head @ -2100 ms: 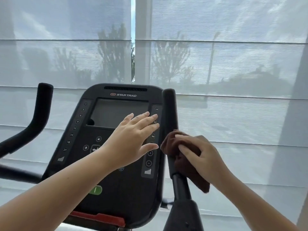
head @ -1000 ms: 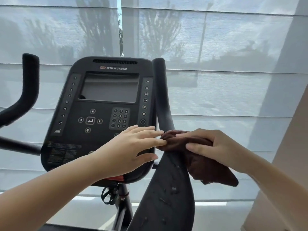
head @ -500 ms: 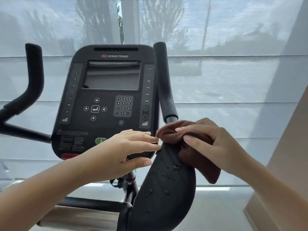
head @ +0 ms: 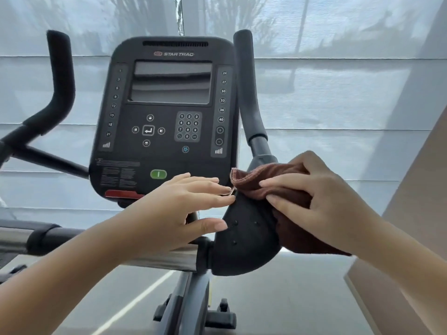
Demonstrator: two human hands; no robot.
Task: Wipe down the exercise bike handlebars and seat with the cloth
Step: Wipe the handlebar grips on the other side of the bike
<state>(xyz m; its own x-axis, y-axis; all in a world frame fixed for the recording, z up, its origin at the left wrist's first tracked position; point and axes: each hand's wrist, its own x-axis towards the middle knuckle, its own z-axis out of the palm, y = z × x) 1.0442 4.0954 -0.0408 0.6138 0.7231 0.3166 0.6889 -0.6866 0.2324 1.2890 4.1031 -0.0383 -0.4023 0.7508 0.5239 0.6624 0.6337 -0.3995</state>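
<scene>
Because the cloth (head: 266, 175) only cleans where it is pressed down, my right hand (head: 321, 204) is curved over it, fingers bent round the brown fabric and clamping it to the foot of the right handlebar (head: 246, 88), where the tube widens into a black pad (head: 244, 243). One hemmed corner stands free beyond my fingertips; the rest hangs below my palm. My left hand (head: 179, 209) holds nothing. Its fingers are straight and close together, tips just beside that free corner, thumb tip at the pad's near edge, probably to steady the pad against the rubbing. Above my right hand rises the handlebar's foam grip. Beyond my left knuckles stands the console (head: 169, 151), and well off to that hand's outer side the left handlebar (head: 60, 81), with no cloth on it. The seat is out of view, so I cannot tell its state.
</scene>
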